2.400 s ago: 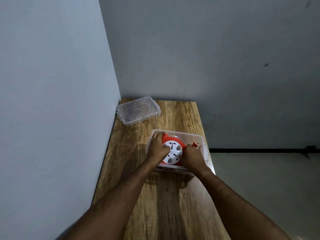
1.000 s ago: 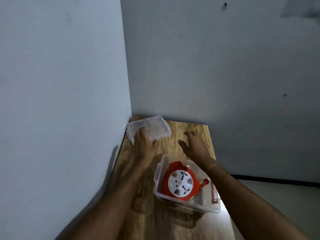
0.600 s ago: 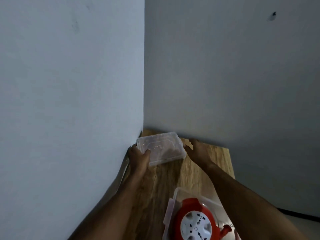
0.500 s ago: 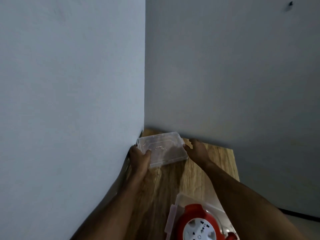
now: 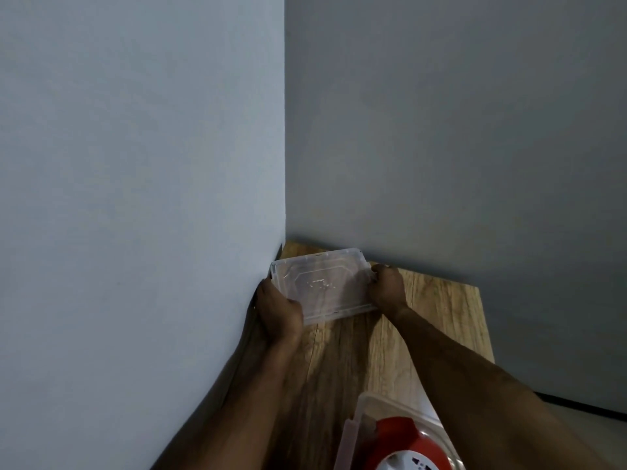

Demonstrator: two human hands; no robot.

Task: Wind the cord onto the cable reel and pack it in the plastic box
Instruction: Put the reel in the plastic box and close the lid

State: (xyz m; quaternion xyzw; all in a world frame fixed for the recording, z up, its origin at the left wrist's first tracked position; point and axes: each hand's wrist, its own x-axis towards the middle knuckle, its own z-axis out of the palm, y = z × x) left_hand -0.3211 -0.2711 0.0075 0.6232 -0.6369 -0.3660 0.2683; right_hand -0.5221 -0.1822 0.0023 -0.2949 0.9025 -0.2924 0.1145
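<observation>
A clear plastic lid [image 5: 320,283] is held at the far corner of the wooden table [image 5: 437,320], slightly raised and tilted. My left hand [image 5: 280,312] grips its near-left corner and my right hand [image 5: 386,288] grips its right end. At the bottom edge of the head view the red cable reel [image 5: 403,449] with its white socket face lies inside the clear plastic box [image 5: 351,439]. Only part of the reel and box shows; no loose cord is visible.
A pale wall [image 5: 135,198] runs along the table's left side and a grey wall [image 5: 458,130] closes its far end. The table's right edge drops to the floor, where a dark strip [image 5: 583,407] runs along the wall base.
Both hands left the reel in the box and reached to the far corner. They closed on the lid's two ends, and the lid now sits a little higher between them.
</observation>
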